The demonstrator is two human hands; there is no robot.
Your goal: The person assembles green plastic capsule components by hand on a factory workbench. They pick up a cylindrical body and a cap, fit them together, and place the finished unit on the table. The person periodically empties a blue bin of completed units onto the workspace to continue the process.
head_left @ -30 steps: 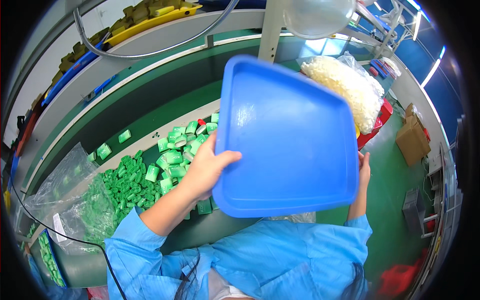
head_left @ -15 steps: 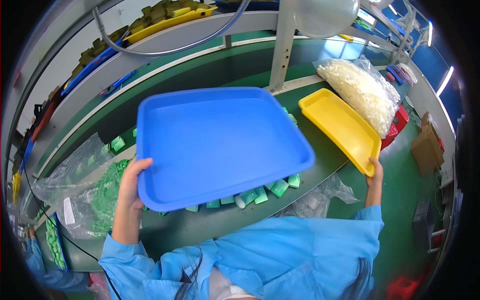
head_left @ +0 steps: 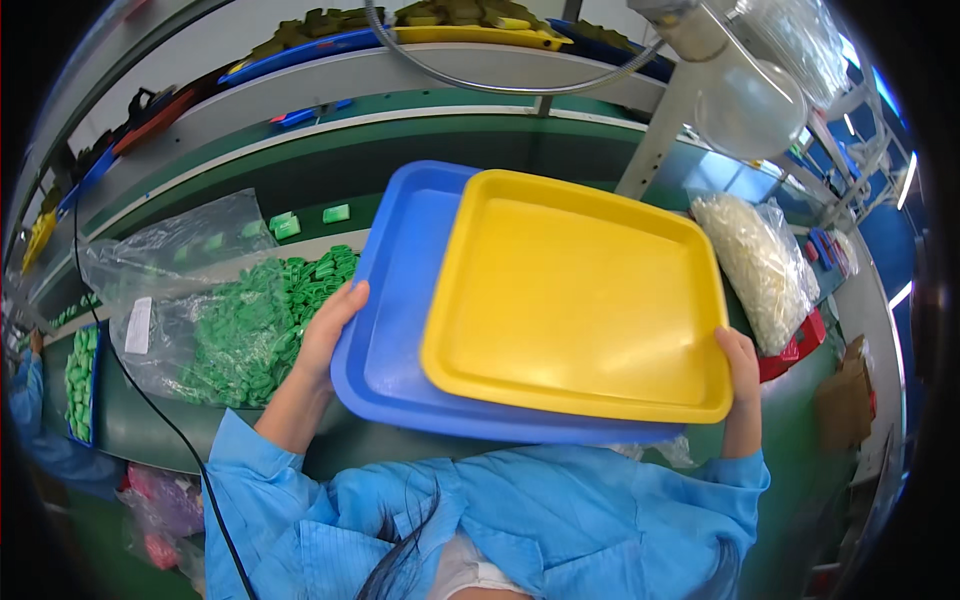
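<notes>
Gripped at its left rim by my left hand (head_left: 330, 325), a shallow blue tray (head_left: 385, 340) is held up above the bench. My right hand (head_left: 741, 375) is closed on the right rim of a smaller yellow tray (head_left: 580, 300). The yellow tray overlaps the blue one and hides much of its middle and right side. Both trays show bare inner faces. Beside my left hand lies a clear plastic bag (head_left: 215, 330) with many small green parts (head_left: 325, 280) spilling from its mouth.
Green blocks (head_left: 336, 214) lie on the bench beyond the bag. At the right stands a clear bag of cream-coloured parts (head_left: 750, 265) near a red bin (head_left: 795, 350). A metal post (head_left: 655, 140) rises behind the trays. A black cable (head_left: 150, 395) hangs at left, near another person's sleeve (head_left: 50, 430).
The yellow tray has moved left and now lies over the blue tray. The view has turned left, uncovering more of the green parts and their bag.
</notes>
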